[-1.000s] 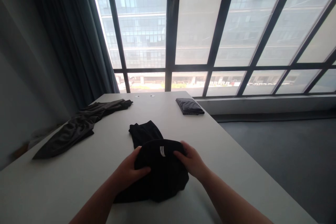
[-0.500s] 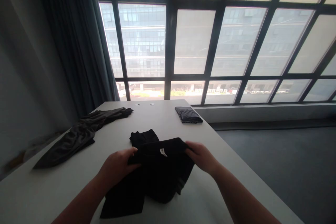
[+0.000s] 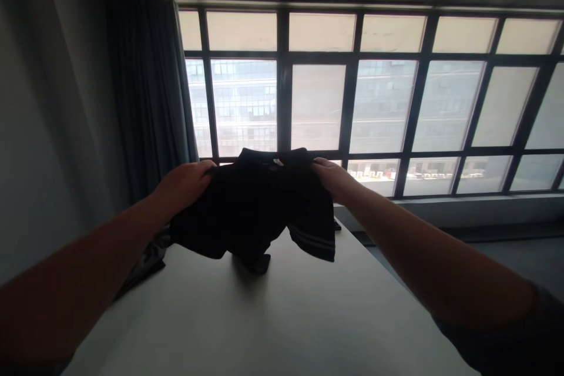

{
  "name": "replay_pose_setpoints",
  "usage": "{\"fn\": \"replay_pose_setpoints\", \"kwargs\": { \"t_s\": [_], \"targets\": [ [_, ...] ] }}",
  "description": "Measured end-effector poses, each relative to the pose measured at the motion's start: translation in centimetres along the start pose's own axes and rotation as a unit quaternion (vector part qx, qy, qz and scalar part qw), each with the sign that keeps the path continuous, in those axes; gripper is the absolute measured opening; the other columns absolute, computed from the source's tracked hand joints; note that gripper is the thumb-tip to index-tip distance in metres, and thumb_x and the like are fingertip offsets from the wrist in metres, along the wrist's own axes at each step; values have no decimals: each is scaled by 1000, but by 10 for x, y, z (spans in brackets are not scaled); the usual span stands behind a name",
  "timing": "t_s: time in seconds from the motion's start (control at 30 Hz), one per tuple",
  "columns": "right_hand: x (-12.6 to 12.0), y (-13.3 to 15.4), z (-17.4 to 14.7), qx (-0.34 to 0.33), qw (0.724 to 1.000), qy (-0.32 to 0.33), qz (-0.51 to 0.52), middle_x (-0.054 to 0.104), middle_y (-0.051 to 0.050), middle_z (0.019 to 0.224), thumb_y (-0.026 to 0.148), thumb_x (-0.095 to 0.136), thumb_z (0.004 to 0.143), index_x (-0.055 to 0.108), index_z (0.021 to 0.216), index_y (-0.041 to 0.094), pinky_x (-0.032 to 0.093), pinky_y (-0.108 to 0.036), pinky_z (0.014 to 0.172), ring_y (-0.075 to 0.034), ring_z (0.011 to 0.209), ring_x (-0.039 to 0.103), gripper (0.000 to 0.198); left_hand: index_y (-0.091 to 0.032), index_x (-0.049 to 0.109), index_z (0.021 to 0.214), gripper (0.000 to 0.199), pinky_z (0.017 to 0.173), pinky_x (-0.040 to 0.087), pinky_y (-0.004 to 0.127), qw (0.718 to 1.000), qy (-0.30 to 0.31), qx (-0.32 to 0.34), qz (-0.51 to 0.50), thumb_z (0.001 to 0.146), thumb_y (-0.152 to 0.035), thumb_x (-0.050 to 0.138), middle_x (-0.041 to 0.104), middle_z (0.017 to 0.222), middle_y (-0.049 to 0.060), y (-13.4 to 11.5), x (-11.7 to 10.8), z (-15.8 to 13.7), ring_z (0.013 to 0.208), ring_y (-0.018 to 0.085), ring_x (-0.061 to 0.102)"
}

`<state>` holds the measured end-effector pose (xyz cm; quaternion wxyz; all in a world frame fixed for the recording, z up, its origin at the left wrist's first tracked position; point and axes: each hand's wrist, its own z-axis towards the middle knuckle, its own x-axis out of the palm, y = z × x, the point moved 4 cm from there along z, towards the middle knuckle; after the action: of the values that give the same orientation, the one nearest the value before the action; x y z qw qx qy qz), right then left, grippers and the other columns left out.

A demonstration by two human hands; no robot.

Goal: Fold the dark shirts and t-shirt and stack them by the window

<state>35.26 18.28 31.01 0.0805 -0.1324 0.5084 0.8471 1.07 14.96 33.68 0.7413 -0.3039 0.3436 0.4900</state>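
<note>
A black short-sleeved shirt (image 3: 259,200) hangs stretched between my two hands above the table. A small pale label shows at its neck, and light stripes run along the sleeve edge on the right. My left hand (image 3: 185,185) is closed on the left shoulder area. On the other side, my right hand (image 3: 332,179) pinches the shirt near the right shoulder. The shirt's lower part droops behind and appears close to the tabletop; whether it touches cannot be made out.
The white table (image 3: 282,323) stretches away toward a wide window (image 3: 388,106). A dark grey garment (image 3: 147,261) lies at its left side, partly behind my left arm. The folded dark cloth (image 3: 337,225) at the right edge is mostly hidden. A curtain (image 3: 145,100) hangs at left.
Both hands have risen and moved forward, lifting the shirt off the table and spreading it wider. The camera view has tilted upward.
</note>
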Motion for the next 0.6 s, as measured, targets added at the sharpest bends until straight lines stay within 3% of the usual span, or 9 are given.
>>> {"fn": "replay_pose_setpoints", "kwargs": {
  "t_s": [0.07,0.13,0.23,0.33,0.47,0.6],
  "targets": [
    [-17,21,15,-32,994,-66,-76,77,-11,97,43,59,97,69,113,18,55,-33,65,-23,77,71,31,-16,68,121,39,75,38,32,998,-37,9,59,104,-39,41,73,107,10,-4,-25,10,93,27,64],
    [-34,44,26,-82,970,-121,-194,75,-10,90,40,57,98,71,104,17,51,-31,63,-21,72,67,27,-14,68,119,40,75,37,31,992,-60,13,112,106,-42,41,72,102,10,-6,-48,18,88,26,63],
    [-55,83,33,-177,891,-164,-384,71,-8,82,42,58,97,72,90,17,46,-32,66,-22,73,64,29,-11,66,118,45,76,38,29,979,-76,4,191,107,-49,44,71,96,8,-6,-78,27,86,25,63],
    [-72,116,32,-241,830,-171,-472,69,-7,79,45,60,96,73,90,17,44,-33,70,-23,75,63,31,-8,60,125,52,81,41,30,967,-83,23,240,107,-54,44,70,100,8,-8,-104,33,93,26,65],
    [-91,150,31,-268,808,-174,-495,69,-6,80,45,62,95,75,95,18,43,-32,71,-22,76,63,30,-6,55,128,51,91,42,33,965,-100,34,240,107,-52,48,70,105,7,-14,-132,39,102,27,65],
    [-104,176,30,-292,811,-176,-475,71,-6,89,45,66,92,75,103,20,45,-32,73,-22,80,63,29,-6,54,127,49,82,39,25,969,-110,44,219,106,-51,52,68,101,3,-19,-152,46,96,22,63]
  ]
}}
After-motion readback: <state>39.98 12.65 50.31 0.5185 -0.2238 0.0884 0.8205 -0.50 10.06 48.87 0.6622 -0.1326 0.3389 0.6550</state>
